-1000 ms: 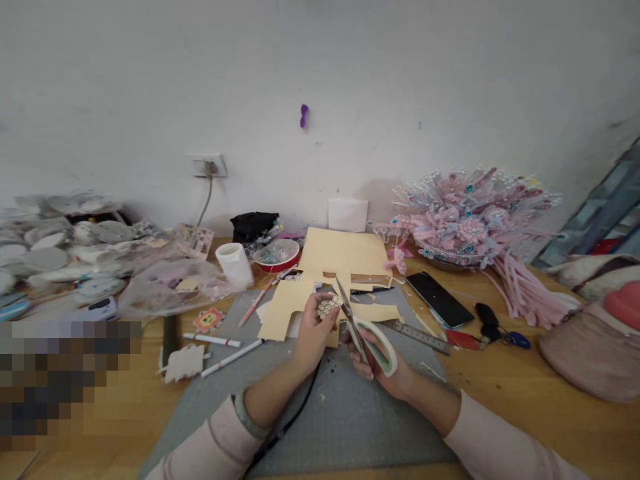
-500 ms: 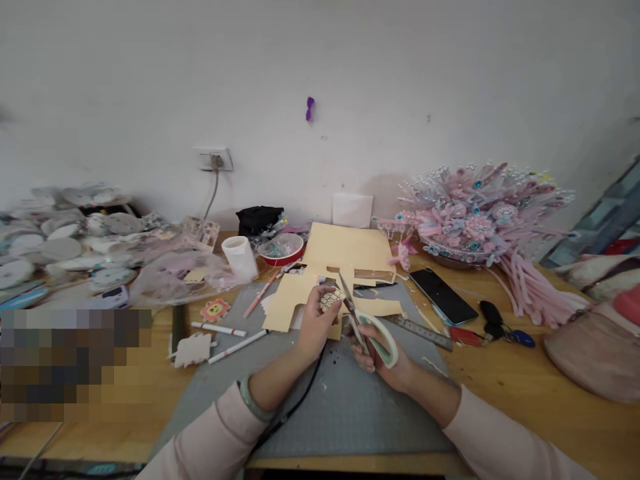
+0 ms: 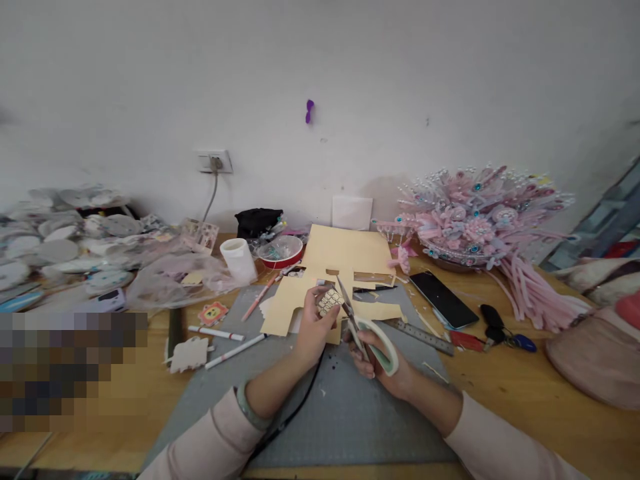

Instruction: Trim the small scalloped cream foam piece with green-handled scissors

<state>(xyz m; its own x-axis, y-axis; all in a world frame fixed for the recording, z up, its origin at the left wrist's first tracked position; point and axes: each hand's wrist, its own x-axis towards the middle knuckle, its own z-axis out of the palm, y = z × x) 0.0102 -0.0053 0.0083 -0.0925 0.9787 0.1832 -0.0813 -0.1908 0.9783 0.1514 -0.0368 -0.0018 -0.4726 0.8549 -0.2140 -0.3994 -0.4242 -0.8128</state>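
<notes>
My left hand (image 3: 313, 328) pinches a small patterned paper cut-out (image 3: 329, 301) above the grey cutting mat (image 3: 320, 407). My right hand (image 3: 380, 363) grips a pair of scissors (image 3: 367, 333) with pale green and white handles; the blades point up and left and meet the cut-out's right edge. Beneath and behind both hands lie cream card sheets (image 3: 345, 257) with cut-out holes.
The wooden table holds a white cup (image 3: 239, 260), a red-rimmed bowl (image 3: 283, 252), pens (image 3: 235, 347), a steel ruler (image 3: 423, 335), a black phone (image 3: 443, 299), keys (image 3: 503, 330), a pink beaded bouquet (image 3: 475, 220) and a bag (image 3: 595, 363). Plastic-wrapped discs (image 3: 65, 247) pile at the left.
Both hands keep their hold; the scissors and cut-out stay together with only slight shifts. The camera has tilted a little.
</notes>
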